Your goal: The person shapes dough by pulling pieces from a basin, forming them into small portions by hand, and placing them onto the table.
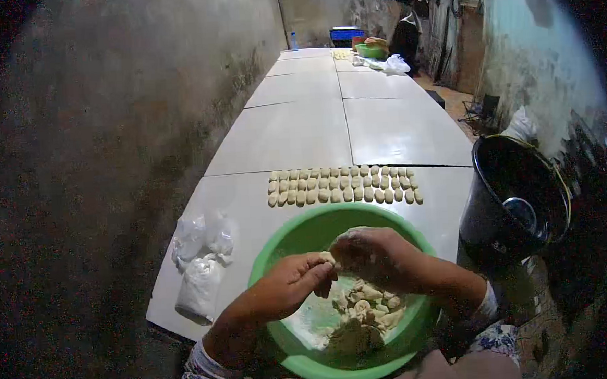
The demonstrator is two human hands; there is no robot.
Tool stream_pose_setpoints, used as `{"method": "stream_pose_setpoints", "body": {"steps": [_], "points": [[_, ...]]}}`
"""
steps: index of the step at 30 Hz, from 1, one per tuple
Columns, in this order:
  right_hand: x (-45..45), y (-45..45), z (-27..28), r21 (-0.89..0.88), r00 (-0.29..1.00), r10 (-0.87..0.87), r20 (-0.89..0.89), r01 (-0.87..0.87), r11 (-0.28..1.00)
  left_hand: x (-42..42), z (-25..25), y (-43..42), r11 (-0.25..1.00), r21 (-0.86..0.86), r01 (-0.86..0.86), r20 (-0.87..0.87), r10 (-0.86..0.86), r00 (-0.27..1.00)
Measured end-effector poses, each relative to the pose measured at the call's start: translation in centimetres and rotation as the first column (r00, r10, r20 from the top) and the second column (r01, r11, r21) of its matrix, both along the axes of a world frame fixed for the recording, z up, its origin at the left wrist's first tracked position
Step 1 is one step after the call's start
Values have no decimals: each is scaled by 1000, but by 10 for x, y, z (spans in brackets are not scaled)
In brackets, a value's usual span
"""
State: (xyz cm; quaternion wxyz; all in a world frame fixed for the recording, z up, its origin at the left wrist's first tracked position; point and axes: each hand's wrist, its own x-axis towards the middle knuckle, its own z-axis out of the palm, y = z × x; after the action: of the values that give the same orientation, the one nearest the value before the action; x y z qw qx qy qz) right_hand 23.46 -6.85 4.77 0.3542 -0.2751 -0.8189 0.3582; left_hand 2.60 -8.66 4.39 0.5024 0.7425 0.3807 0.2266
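Observation:
My left hand pinches a small piece of pale dough between thumb and fingers, above a large green basin. Beside it, my right hand is cupped and dusted with flour, its fingers curved toward the dough; its thumb is hidden. Inside the basin lie loose dough pieces of uneven shape, with white flour over the bottom. Just beyond the rim, small oval dough pieces stand in three neat rows on the white table.
Clear plastic bags of white powder lie at the table's left edge. A black bucket stands at the right. Far down the table are a green bowl, a white plastic bag and another person. A wall runs along the left.

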Motion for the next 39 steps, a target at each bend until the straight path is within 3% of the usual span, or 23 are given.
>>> {"method": "stream_pose_setpoints", "body": {"steps": [2, 5, 8, 12, 14, 15, 17, 20, 21, 24, 25, 26, 28, 29, 32, 34, 36, 37, 39], "points": [[3, -4, 10, -3, 991, -1, 131, 2, 1000, 0, -6, 0, 999, -28, 28, 137, -23, 990], [3, -3, 12, 105, 980, -8, 200, -14, 994, -2, 2, 0, 998, -22, 61, 94, -58, 994], [4, -1, 4, 58, 984, 34, 172, -45, 997, -4, -7, 2, 992, -95, 81, 107, -70, 992], [4, -8, 9, 42, 991, 4, 133, -9, 999, 0, -9, -2, 989, -60, 133, 138, -124, 983], [5, -7, 0, -278, 997, 74, 23, -65, 958, 0, -11, -1, 985, -61, 159, 128, -150, 980], [5, -7, 2, -278, 997, 74, 23, -64, 958, 3, -1, -6, 986, -34, 161, 69, -158, 985], [5, -7, 8, -107, 967, 214, 137, -200, 974, 3, -2, -6, 977, -8, 212, 30, -212, 977], [3, -10, 4, -70, 965, 223, 139, -215, 974, 6, 8, -15, 969, 36, 245, 67, -247, 967], [4, -8, 6, 121, 961, 189, 203, -216, 969, 5, 2, -15, 970, 96, 224, 98, -233, 967], [4, -10, 11, 260, 989, 94, 117, -122, 958, 5, 5, -14, 992, -35, 122, 79, -119, 990], [4, -8, 12, 141, 974, 147, 171, -172, 975, 4, 4, -17, 997, -66, 45, 84, -39, 996], [6, -7, 10, 143, 975, 145, 170, -170, 975, 4, 4, -17, 997, -64, 47, 83, -41, 996], [8, -5, 8, 329, 992, 105, 74, -124, 936, 5, 4, -18, 996, -66, -62, 121, 70, 990], [9, -8, 11, 155, 982, 119, 148, -141, 978, 5, 4, -18, 991, -69, -116, 140, 125, 982], [3, -12, 12, 170, 991, 43, 129, -65, 983, 3, 4, -17, 998, 7, -60, 93, 59, 994], [2, -12, 14, 150, 998, 37, 45, -44, 988, 2, 0, -14, 994, -88, -64, 163, 77, 984], [3, -4, 6, 176, 998, 3, 60, -13, 984, 5, -2, -11, 990, 126, -61, 96, 49, 994], [4, 1, 5, 337, 988, -28, 149, -24, 941, 6, -6, -12, 995, 85, -52, 119, 42, 992], [5, 4, -1, 338, 990, -32, 138, -16, 941, 10, -1, -16, 987, 148, -59, 128, 40, 991]]}}
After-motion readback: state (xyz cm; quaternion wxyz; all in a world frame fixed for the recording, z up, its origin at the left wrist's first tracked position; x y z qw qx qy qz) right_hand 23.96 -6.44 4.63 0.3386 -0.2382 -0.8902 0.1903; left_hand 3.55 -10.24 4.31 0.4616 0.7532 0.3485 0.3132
